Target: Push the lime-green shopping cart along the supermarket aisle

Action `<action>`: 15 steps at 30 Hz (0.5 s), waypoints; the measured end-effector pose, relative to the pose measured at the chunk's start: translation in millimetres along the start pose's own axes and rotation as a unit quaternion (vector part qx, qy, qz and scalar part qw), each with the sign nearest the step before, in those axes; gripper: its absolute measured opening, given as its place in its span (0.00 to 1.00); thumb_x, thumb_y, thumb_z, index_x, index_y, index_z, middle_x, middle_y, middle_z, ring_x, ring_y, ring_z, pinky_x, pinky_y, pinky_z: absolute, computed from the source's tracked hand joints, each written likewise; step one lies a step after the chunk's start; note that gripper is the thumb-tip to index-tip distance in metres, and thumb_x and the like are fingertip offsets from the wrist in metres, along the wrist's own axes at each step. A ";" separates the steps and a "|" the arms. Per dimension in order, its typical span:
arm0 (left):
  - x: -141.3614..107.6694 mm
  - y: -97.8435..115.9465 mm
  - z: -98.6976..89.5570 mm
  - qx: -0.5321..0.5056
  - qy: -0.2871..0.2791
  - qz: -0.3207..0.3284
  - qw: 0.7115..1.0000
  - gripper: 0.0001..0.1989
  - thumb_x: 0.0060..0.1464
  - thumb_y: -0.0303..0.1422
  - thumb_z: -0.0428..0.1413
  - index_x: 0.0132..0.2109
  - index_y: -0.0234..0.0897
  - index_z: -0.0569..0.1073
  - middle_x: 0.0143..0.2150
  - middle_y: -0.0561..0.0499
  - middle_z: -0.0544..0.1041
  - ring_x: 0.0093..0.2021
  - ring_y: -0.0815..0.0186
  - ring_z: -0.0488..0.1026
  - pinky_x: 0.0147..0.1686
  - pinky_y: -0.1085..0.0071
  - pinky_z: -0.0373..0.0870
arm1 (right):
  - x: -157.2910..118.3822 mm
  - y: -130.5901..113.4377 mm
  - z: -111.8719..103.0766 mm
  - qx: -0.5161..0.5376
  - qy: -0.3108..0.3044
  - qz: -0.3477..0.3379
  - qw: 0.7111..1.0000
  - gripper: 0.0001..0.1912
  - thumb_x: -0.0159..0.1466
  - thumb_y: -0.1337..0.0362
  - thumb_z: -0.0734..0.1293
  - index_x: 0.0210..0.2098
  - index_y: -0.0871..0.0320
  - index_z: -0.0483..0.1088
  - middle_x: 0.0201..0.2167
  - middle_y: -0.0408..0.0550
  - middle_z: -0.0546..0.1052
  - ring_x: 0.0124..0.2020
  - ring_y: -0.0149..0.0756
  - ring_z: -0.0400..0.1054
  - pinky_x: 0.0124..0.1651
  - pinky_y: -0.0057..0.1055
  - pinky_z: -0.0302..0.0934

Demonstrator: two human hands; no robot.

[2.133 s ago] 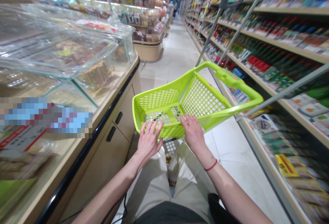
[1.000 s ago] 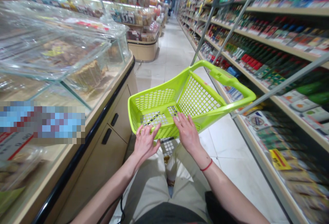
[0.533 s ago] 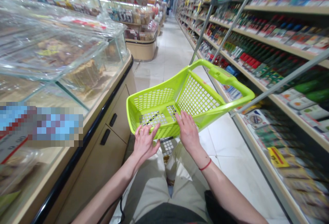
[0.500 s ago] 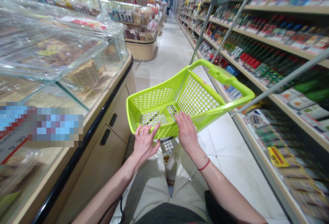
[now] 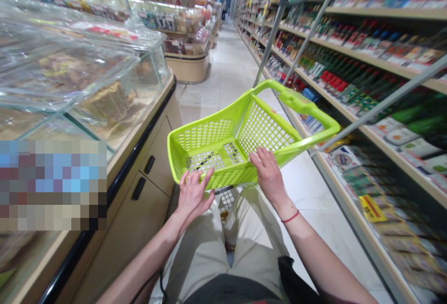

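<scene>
A lime-green plastic shopping cart stands sideways in front of my legs, its looped handle pointing right. Lattice walls surround its upper basket, where I see no goods. My left hand is hooked over the near rim toward the left end, thumb apart from the fingers. Farther right along the same rim, my right hand curls its fingers over the edge; a red cord circles that wrist. Part of a lower grid shows beneath the basket, between my knees.
Glass-topped bins on a wooden counter with a black rail run close on the left. Stocked shelves line the right, with slanting grey poles before them. The tiled aisle stretches ahead toward a distant person.
My right hand has slid rightward along the near rim, away from my left hand. The cart and surroundings appear slightly farther left in view. My left hand stays on the rim.
</scene>
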State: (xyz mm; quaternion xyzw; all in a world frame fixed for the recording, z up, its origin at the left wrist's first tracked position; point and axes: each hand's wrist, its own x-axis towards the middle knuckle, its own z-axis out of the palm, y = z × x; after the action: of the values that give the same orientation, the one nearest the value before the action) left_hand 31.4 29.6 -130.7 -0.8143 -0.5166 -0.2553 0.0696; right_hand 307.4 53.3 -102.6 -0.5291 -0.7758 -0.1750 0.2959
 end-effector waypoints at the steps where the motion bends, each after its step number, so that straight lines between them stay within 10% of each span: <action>1: 0.0 0.1 0.2 0.001 -0.001 0.000 1.000 0.31 0.54 0.38 0.55 0.65 0.42 0.63 0.49 0.42 0.70 0.54 0.53 0.67 0.63 0.49 0.49 | -1.4 -5.3 2.6 -0.002 0.002 -0.001 1.000 0.27 0.66 0.79 0.55 0.61 0.56 0.67 0.63 0.57 0.67 0.70 0.42 0.51 0.67 0.52 0.55; 8: -0.1 -0.6 -1.3 0.004 0.002 0.002 1.000 0.31 0.55 0.38 0.55 0.65 0.42 0.63 0.49 0.43 0.70 0.54 0.53 0.67 0.63 0.50 0.49 | -3.0 -56.4 20.1 0.028 -0.035 -0.039 0.998 0.29 0.66 0.77 0.57 0.63 0.52 0.65 0.66 0.56 0.64 0.71 0.42 0.48 0.67 0.52 0.54; 15: 0.1 -2.5 -0.8 0.008 0.007 0.005 1.000 0.30 0.55 0.38 0.54 0.65 0.41 0.64 0.49 0.43 0.70 0.54 0.53 0.67 0.63 0.50 0.49 | -0.7 -12.5 2.7 -0.004 -0.030 -0.030 0.999 0.30 0.64 0.80 0.55 0.61 0.55 0.67 0.63 0.57 0.68 0.70 0.42 0.51 0.68 0.53 0.52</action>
State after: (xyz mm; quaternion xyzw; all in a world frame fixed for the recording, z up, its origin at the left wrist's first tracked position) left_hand 29.0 30.5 -130.3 -0.8143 -0.5142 -0.2568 0.0814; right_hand 295.3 49.6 -104.5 -0.5118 -0.7990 -0.1715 0.2649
